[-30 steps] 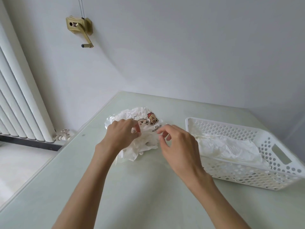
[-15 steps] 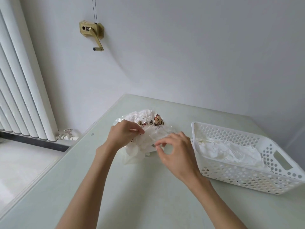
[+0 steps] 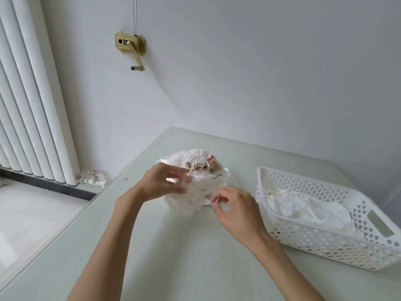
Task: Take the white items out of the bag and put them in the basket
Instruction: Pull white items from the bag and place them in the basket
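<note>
Fingers of my right hand were curled in, with the thumb and first finger pinched close on a thin edge of the soft white crinkly things sticking out of the bag. I could not tell for sure how much they had caught. My left hand was on the other side, and its fingers were bent and pinching the near left edge of the see-through plastic bag with little cartoon animals on it.

That bag lay in a puffy heap on the pale green smooth table, past my hands. It was still stuffed with white crinkly things, and some of them spilled out of its mouth toward me, between my two hands.

Just to the right of my right hand sat the white plastic basket full of round holes, flat on the table and near the bag but not touching it. Some white crumpled things already lay inside it.

Further off, a white ribbed heater stood against the wall on the left. A small gold crank handle was fixed high on the plain white wall, with a thin cord going up from it.
</note>
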`<state>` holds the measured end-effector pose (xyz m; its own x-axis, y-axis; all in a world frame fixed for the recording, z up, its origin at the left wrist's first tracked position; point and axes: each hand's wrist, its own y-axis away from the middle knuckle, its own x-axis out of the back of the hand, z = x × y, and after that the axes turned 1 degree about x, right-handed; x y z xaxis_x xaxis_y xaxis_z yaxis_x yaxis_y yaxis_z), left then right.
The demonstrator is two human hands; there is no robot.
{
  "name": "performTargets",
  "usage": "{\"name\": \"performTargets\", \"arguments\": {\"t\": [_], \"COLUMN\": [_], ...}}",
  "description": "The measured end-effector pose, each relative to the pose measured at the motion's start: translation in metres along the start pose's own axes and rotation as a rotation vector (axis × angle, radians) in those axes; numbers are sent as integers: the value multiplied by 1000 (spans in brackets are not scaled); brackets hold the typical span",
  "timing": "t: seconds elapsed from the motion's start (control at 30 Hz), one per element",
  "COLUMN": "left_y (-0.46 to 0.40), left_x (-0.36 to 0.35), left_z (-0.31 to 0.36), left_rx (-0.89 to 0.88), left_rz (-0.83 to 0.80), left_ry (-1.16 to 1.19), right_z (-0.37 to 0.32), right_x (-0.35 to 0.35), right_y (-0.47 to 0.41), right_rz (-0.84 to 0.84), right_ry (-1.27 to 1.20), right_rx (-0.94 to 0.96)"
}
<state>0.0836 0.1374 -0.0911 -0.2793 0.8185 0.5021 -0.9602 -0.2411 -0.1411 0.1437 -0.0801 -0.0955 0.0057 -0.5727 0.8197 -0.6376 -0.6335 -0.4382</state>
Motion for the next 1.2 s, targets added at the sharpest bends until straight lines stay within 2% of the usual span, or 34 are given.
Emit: {"name": "performTargets", "arguments": {"t": [0.07, 0.17, 0.3, 0.4, 0.47, 0.53, 0.7, 0.87, 0.97, 1.2], "left_y": [3, 5, 2, -1, 0, 2, 0, 1, -2, -8], "left_x": [-2, -2, 7, 10, 12, 14, 17, 16, 13, -7], "left_z": [-11, -14, -2, 7, 9, 10, 2, 9, 9, 15], "left_rx": [-4, 1, -15, 51, 76, 53, 69, 50, 51, 90], "left_rz": [10, -14, -169, -347, -423, -400, -207, -295, -270, -191], "left_ry": [214, 296, 11, -221, -288, -247, -70, -153, -209, -321], "right_z": [-6, -16, -13, -15, -21, -27, -38, -27, -15, 9], "right_x": [-7, -14, -16, -19, -23, -29, -44, -37, -16, 32], "right_y": [-2, -8, -8, -5, -7, -11, -16, -14, -8, 9], "right_rz": [-24, -77, -59, -100, -126, -146, -169, -111, -83, -24], "right_ry": [31, 13, 47, 142, 205, 238, 281, 333, 263, 109], "right_rx": [55, 91, 17, -50, -95, -102, -40, 108, 174, 127]}}
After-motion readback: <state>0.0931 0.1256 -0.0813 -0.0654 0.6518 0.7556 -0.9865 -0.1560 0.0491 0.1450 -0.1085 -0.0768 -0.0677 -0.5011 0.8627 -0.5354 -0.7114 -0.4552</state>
